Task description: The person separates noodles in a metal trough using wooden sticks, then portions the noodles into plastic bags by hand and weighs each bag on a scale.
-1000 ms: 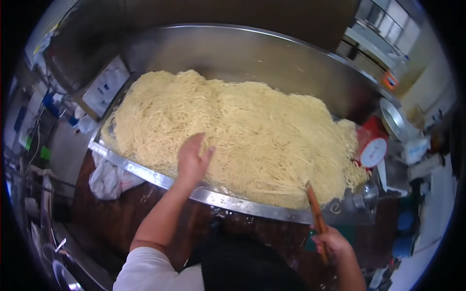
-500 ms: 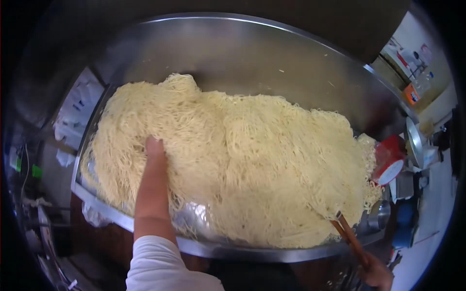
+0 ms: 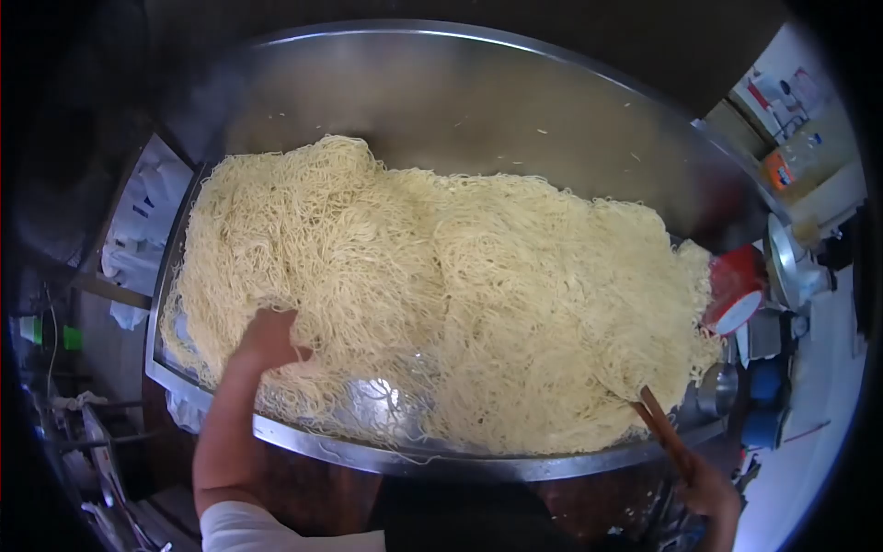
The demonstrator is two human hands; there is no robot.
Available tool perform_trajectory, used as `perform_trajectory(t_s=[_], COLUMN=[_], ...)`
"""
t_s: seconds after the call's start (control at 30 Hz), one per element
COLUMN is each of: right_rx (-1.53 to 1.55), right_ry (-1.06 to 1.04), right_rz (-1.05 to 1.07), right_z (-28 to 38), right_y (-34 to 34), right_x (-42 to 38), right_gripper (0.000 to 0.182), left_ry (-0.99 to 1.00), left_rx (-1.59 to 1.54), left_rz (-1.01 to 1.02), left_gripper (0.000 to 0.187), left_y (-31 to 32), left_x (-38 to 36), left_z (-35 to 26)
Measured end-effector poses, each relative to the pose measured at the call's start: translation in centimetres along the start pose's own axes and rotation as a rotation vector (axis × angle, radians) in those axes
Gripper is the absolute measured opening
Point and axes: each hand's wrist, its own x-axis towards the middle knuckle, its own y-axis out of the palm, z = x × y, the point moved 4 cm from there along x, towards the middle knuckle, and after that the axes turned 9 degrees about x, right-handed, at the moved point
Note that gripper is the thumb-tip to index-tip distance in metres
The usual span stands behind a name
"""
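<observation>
A wide heap of pale yellow noodles (image 3: 543, 313) fills much of a large metal tray (image 3: 359, 449). My left hand (image 3: 274, 340) rests at the near left of the heap, thumb and fingers spread apart, some fingertips partly hidden among the strands. My right hand (image 3: 710, 489), below the tray's near right edge, is closed around a pair of long wooden chopsticks (image 3: 664, 432). Their tips touch the noodles at the near right side. Shiny bare metal and thin loose strands show between the left hand and the middle of the near edge.
A red container with a white end (image 3: 736, 290) lies at the right end of the noodles, near a round metal bowl (image 3: 719, 388). A metal lid or pan (image 3: 783, 260) stands beyond it. White plastic bags (image 3: 143, 225) sit left of the tray. The tray's high back wall (image 3: 497, 101) carries stray bits of noodle.
My left hand has come out of the noodles, moving down and slightly left toward the near edge, its fingers now spread. My right hand has stayed nearly in place with the chopsticks.
</observation>
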Motion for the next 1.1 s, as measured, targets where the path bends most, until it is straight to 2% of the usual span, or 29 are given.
perform_trajectory(t_s=[0.07, 0.1, 0.13, 0.17, 0.2, 0.23, 0.3, 0.37, 0.4, 0.43, 0.47, 0.57, 0.63, 0.67, 0.7, 0.73, 0.77, 0.83, 0.87, 0.93, 1.03, 1.1], right_rx=[-0.167, -0.145, -0.115, -0.080, -0.198, -0.221, -0.279, -0.318, -0.303, -0.285, -0.448, 0.523, 0.075, 0.047, 0.203, 0.211, 0.258, 0.362, 0.296, 0.232, 0.180, 0.211], right_ry=[-0.083, -0.089, -0.093, -0.093, -0.143, -0.069, 0.071, 0.122, 0.149, 0.177, -0.119, 0.264, -0.145, -0.067, -0.148, -0.179, -0.305, -0.473, -0.529, -0.451, -0.481, -0.498], right_rz=[-0.088, -0.084, -0.086, -0.088, -0.140, -0.141, -0.155, -0.216, -0.267, -0.312, -0.518, -0.256, -0.110, 0.015, 0.093, 0.057, 0.067, 0.038, -0.037, 0.000, 0.171, 0.228], right_z=[-0.4, -0.5, -0.5, -0.5, -0.4, 0.1, 1.4, 0.5, 1.2, 1.5, 0.3, -8.5, -3.5, -1.4, -0.2, 1.4, 2.5, 9.7, 11.8, 17.6, 15.1, 9.9], right_y=[-0.8, -1.5, -2.6, -3.6, -4.6, -5.4, -6.9, -7.4, -7.5, -7.5, -6.9, -4.0, -2.4, -0.9, 2.8, 5.3, 7.5, 7.5, 8.6, 6.8, 7.8, 6.9], right_x=[-0.6, -1.4, -2.3, -3.4, -4.7, -6.3, -9.3, -11.8, -13.5, -14.9, -16.6, -15.8, -11.3, -8.6, -4.1, -0.4, 3.7, 8.1, 11.6, 9.1, 6.2, 4.7], right_gripper=[0.051, 0.049, 0.046, 0.044, 0.037, 0.037, 0.037, 0.034, 0.030, 0.026, 0.017, 0.016, 0.034, 0.039, 0.045, 0.052, 0.057, 0.054, 0.046, 0.040, 0.040, 0.040], left_ry=[0.083, 0.115, 0.082, 0.104, 0.128, 0.152, 0.403, 0.547, 0.606, 0.502, 0.398, 0.340, 0.301, 0.289, 0.285, 0.280, 0.270, 0.326, 0.294, 0.480, 0.491, 0.393], left_rx=[-0.033, 0.057, 0.135, 0.137, 0.136, 0.131, -0.025, 0.059, 0.020, -0.033, -0.083, -0.447, -0.831, -1.022, -1.144, -1.270, -1.395, -1.325, -1.195, -0.987, -0.280, -0.060], left_rz=[0.081, 0.132, 0.001, -0.101, -0.192, -0.278, -0.214, 0.022, -0.061, -0.051, -0.042, -0.107, -0.026, 0.010, 0.038, 0.061, 0.090, -0.134, -0.177, -0.324, -0.403, -0.430], left_gripper=[0.070, 0.062, 0.051, 0.050, 0.050, 0.049, 0.051, 0.076, 0.084, 0.081, 0.079, 0.072, 0.063, 0.058, 0.054, 0.051, 0.047, 0.043, 0.043, 0.054, 0.061, 0.066], left_y=[-3.1, -5.8, -8.5, -11.4, -14.1, -15.8, -15.1, -9.6, -5.3, -2.2, -0.5, 1.0, 2.2, 2.1, 1.0, -0.2, -1.7, -8.0, -12.4, -18.4, -17.6, -15.4], left_x=[-1.0, -1.2, -1.4, -1.3, -1.4, -1.0, 1.9, 6.8, 8.7, 10.5, 11.4, 10.7, 8.2, 7.5, 6.7, 5.8, 4.6, 4.8, 4.5, 6.3, 13.2, 12.2], left_z=[1.1, 0.0, -1.2, -3.4, -6.1, -8.6, -13.6, -19.5, -22.5, -25.3, -27.2, -27.8, -27.3, -27.0, -26.7, -26.2, -25.9, -24.7, -24.3, -25.4, -25.4, -24.0])
